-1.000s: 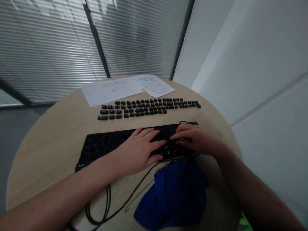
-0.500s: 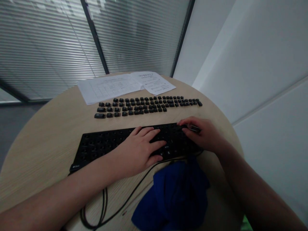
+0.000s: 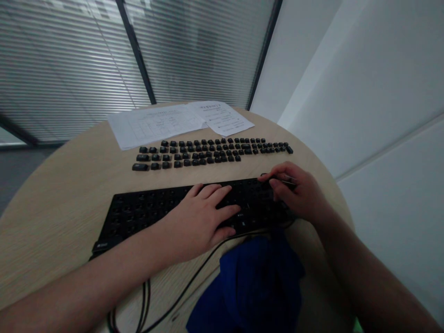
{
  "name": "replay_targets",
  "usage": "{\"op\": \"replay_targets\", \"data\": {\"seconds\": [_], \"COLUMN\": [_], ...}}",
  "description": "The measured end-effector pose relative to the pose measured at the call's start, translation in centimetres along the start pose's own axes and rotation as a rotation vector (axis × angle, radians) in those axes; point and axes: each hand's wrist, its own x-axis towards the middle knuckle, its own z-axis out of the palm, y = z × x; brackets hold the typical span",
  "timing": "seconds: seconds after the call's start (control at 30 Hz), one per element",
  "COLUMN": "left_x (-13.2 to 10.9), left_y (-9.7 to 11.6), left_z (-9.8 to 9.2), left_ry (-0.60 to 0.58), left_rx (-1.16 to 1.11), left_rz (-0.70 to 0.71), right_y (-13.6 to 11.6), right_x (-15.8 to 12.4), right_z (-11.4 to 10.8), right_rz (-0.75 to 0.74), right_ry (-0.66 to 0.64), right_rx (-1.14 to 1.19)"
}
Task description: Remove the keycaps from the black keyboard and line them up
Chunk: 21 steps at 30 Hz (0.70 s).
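A black keyboard (image 3: 138, 212) lies across the table, many of its keycaps off on the left. My left hand (image 3: 204, 215) rests flat on its middle, fingers spread. At the keyboard's right end, my right hand (image 3: 291, 189) has its fingers closed around a thin metal tool (image 3: 289, 180); its exact kind is unclear. The fingertips of that hand are over the upper right keys. Loose black keycaps (image 3: 204, 155) stand in rows behind the keyboard.
Printed papers (image 3: 163, 122) lie at the back of the round wooden table (image 3: 58, 194). A blue cloth (image 3: 249, 282) is bunched in front of the keyboard, beside its looping black cable (image 3: 187, 286). A white wall (image 3: 388, 101) rises on the right.
My right hand has lifted slightly and shifted a little to the right, turning the tool with it. The left hand stays on the keyboard.
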Motion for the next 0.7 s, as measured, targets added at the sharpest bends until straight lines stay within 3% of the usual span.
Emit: {"op": "replay_targets", "data": {"seconds": [0.3,0.6,0.7], "left_x": [0.0,0.0,0.0], "left_y": [0.1,0.1,-0.3], "left_z": [-0.2,-2.2,-2.4], "left_ry": [0.01,0.121,0.098], "left_rx": [0.006,-0.045,-0.045], "left_rz": [-0.009,-0.077,-0.116], "right_y": [0.0,-1.7,-1.9], "right_x": [0.4,-0.5,-0.4], "right_z": [0.7,2.3,2.6], "right_rz": [-0.023,-0.216,-0.305], "right_ry": [0.087,0.04,0.002], "right_rx": [0.003,-0.108,-0.159]}}
